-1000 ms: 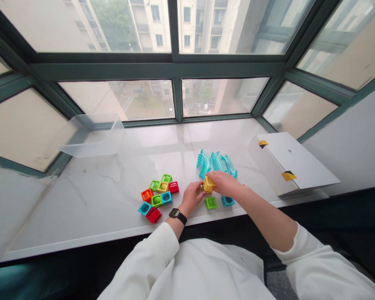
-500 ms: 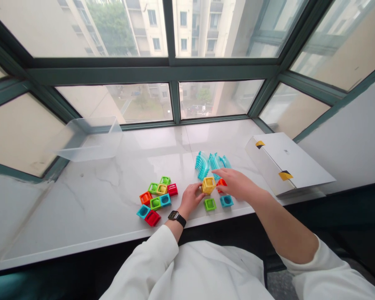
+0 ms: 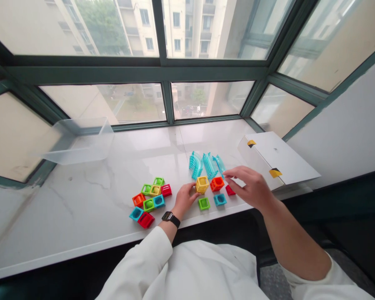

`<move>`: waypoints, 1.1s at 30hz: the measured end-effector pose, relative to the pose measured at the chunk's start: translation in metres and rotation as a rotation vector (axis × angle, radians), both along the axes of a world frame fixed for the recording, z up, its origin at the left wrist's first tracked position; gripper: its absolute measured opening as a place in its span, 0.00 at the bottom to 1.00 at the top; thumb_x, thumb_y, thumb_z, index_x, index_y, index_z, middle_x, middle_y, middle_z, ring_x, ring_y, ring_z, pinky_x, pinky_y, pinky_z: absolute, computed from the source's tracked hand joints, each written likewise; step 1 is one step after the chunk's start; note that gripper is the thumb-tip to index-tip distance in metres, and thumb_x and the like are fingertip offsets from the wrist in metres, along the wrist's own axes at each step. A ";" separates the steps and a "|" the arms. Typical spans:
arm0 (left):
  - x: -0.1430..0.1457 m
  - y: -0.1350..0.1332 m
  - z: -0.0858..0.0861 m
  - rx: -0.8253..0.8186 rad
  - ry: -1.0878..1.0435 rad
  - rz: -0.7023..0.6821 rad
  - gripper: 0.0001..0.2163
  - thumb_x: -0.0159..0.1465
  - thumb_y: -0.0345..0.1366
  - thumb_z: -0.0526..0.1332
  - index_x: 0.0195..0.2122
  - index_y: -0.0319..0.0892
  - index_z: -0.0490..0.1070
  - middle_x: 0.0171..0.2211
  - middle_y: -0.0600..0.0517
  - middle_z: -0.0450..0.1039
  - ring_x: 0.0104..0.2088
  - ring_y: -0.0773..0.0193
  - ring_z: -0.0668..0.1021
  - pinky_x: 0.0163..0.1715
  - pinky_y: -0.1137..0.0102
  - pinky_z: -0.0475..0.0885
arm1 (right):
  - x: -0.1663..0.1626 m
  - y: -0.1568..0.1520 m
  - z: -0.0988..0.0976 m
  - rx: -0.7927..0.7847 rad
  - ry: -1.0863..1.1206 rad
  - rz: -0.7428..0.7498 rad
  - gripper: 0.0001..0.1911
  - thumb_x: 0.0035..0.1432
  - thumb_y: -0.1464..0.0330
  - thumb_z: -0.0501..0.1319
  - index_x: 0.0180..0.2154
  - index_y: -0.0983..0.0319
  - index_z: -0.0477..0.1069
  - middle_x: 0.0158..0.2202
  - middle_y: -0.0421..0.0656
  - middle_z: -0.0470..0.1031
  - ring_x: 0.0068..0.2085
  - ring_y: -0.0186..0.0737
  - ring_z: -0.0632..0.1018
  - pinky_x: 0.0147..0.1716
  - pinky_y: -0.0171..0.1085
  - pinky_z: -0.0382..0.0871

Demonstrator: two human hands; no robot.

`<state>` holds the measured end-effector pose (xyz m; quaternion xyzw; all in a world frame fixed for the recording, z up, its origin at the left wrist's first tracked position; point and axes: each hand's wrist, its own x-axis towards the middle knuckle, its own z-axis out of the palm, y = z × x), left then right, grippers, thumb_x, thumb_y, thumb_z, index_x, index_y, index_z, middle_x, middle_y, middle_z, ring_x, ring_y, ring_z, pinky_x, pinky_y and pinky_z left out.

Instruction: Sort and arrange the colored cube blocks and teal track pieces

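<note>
White windowsill (image 3: 93,196) with faint grey veining, window frame (image 3: 131,75) along 12 o'clock. Clock bearings below are taken from the yellow block (image 3: 202,184), which stands on the sill toward the near edge.

Left hand (image 3: 185,197): at 9 o'clock, thumb and fingers against the block's side. Whether this grip is clenched on the block or only steadying it, cannot tell. Black watch (image 3: 171,217) on that wrist.

Right hand (image 3: 251,185): at 3 o'clock, raised above the sill. Grip released, nothing held; thumb and forefinger apart, their tips just beside the orange block (image 3: 217,183). Contact there unclear.

Loose pieces: orange block at 3 o'clock, near the yellow one but apart from it. Red block (image 3: 230,190) past it, partly covered by the right hand. Blue block (image 3: 220,200) at 4, green block (image 3: 203,203) at 6, each with a round hollow on top. Three see-through blue track pieces (image 3: 209,166) side by side, from 11 to 1; the leftmost is curved.

Further off: group of nine coloured blocks (image 3: 148,205) between 8 and 9, packed closely. Clear plastic bin (image 3: 78,156) at 10. White box (image 3: 284,158) with yellow-and-black tabs between 2 and 3, well apart from the blocks.
</note>
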<state>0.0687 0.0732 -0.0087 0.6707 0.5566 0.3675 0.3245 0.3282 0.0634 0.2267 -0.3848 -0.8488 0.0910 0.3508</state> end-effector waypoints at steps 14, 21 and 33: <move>-0.098 -0.056 0.078 0.232 0.165 0.417 0.13 0.76 0.43 0.52 0.51 0.46 0.74 0.48 0.45 0.78 0.51 0.54 0.78 0.56 0.57 0.72 | -0.101 -0.034 -0.130 -0.475 0.000 0.273 0.11 0.68 0.71 0.59 0.48 0.57 0.77 0.41 0.43 0.81 0.39 0.39 0.81 0.44 0.39 0.75; -0.153 -0.064 0.047 0.090 0.702 0.459 0.20 0.72 0.44 0.59 0.62 0.47 0.72 0.65 0.39 0.68 0.63 0.42 0.72 0.64 0.49 0.65 | -0.189 -0.011 -0.147 -0.503 -0.208 0.084 0.28 0.65 0.74 0.61 0.65 0.58 0.67 0.66 0.50 0.68 0.62 0.48 0.74 0.59 0.43 0.71; -0.154 -0.060 0.043 0.078 0.642 0.324 0.17 0.69 0.48 0.62 0.54 0.46 0.72 0.67 0.41 0.69 0.64 0.46 0.73 0.64 0.51 0.68 | -0.209 0.008 -0.161 -0.586 -0.514 -0.040 0.27 0.69 0.72 0.58 0.67 0.60 0.63 0.62 0.54 0.70 0.57 0.51 0.75 0.54 0.43 0.69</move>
